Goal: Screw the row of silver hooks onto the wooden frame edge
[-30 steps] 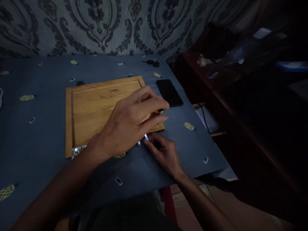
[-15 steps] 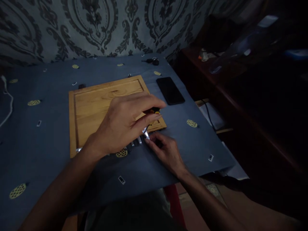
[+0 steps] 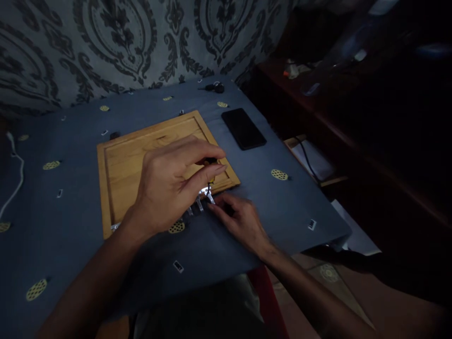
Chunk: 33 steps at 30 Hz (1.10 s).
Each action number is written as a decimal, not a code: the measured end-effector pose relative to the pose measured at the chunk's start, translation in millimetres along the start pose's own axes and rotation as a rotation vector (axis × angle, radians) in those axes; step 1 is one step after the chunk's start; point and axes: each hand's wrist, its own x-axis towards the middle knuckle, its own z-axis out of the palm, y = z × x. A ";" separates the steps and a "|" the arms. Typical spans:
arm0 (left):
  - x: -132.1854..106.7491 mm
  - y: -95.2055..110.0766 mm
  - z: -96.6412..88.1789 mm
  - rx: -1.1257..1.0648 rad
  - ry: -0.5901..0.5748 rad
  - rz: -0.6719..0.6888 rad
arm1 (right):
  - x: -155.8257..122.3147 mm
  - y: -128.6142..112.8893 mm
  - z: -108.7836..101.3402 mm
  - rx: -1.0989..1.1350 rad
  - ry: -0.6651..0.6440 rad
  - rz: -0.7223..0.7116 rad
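Note:
A wooden board (image 3: 127,165) with a raised rim lies on the blue patterned tablecloth (image 3: 70,245). My left hand (image 3: 173,183) hovers over its near right corner, fingers pinched round the black-and-yellow handle of a small screwdriver (image 3: 211,165) that stands nearly upright. Its tip meets a small metal bracket (image 3: 205,194) at the board's front edge. My right hand (image 3: 240,219) rests on the cloth just right of that bracket, fingertips pressed on it. A second metal fitting (image 3: 116,227) shows at the board's near left corner.
A black phone (image 3: 243,128) lies right of the board. Keys (image 3: 214,87) sit at the table's far edge, a white cable (image 3: 14,174) at the left. The table ends close on the right; dark furniture (image 3: 353,117) stands beyond. A patterned wall rises behind.
My left hand has drawn back toward me and swung the screwdriver from slanted to nearly upright over the bracket. The view has tilted a little. My right hand stays by the bracket.

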 end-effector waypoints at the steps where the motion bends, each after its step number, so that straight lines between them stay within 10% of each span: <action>1: 0.3 1.6 -1.0 -0.002 -0.022 0.012 | 0.0 0.5 0.0 -0.007 0.001 -0.004; 9: -0.1 11.0 -1.4 -0.059 -0.085 -0.099 | 1.3 3.3 2.1 -0.028 -0.009 -0.015; 22: -4.5 13.8 54.1 -0.170 0.054 -0.223 | 0.7 1.2 -0.4 0.005 -0.053 -0.037; 28: 12.0 20.3 55.5 -0.615 0.133 -0.361 | 2.0 -5.5 -5.4 -0.085 -0.106 0.018; 33: 18.0 18.5 47.9 -0.801 -0.046 -0.393 | 3.5 -9.0 -6.2 -0.143 -0.128 0.059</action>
